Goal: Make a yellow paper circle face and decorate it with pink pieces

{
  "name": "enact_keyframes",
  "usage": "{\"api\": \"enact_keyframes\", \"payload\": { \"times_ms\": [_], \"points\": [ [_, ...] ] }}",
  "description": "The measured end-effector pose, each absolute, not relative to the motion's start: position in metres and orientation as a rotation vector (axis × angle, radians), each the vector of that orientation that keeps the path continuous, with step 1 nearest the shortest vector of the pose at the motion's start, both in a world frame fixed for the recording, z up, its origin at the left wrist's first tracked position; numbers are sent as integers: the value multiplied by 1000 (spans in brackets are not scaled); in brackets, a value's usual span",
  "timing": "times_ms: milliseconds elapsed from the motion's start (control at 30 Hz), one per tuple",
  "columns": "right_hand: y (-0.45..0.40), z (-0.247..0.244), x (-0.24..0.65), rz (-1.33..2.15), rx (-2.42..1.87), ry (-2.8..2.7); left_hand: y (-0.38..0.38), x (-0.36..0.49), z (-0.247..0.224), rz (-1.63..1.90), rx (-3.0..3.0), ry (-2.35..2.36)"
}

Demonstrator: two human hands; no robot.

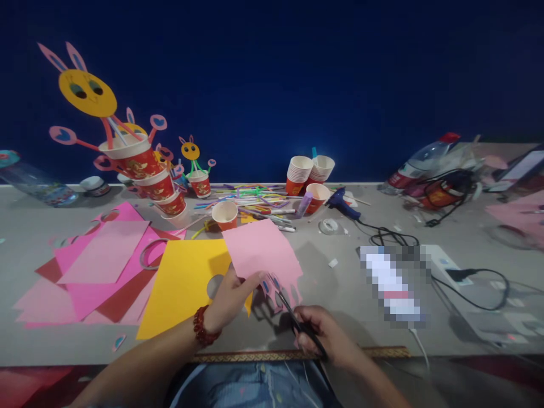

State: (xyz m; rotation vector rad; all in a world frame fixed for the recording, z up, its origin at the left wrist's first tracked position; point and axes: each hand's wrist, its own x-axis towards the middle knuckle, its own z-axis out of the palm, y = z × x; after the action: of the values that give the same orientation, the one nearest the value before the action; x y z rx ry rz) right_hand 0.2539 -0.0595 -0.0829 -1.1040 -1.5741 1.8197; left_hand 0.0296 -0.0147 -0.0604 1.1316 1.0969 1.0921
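Pink paper is pinched in the left hand above the table, near its front edge. The right hand grips black scissors, blades at the paper's lower edge.

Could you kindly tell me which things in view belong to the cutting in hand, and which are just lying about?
In use: pink sheet, held by the left hand; scissors, in the right hand.
Apparently lying about: yellow sheet, blue glue gun, red-capped bottle.
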Motion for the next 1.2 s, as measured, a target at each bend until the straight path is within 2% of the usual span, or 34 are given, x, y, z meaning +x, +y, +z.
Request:
{"api": "enact_keyframes", "payload": {
  "times_ms": [1200],
  "points": [
    [-66, -92, 246, 1800, -1193, -1439, -18, 31, -64, 1134, 1086, 1052]
  ]
}}
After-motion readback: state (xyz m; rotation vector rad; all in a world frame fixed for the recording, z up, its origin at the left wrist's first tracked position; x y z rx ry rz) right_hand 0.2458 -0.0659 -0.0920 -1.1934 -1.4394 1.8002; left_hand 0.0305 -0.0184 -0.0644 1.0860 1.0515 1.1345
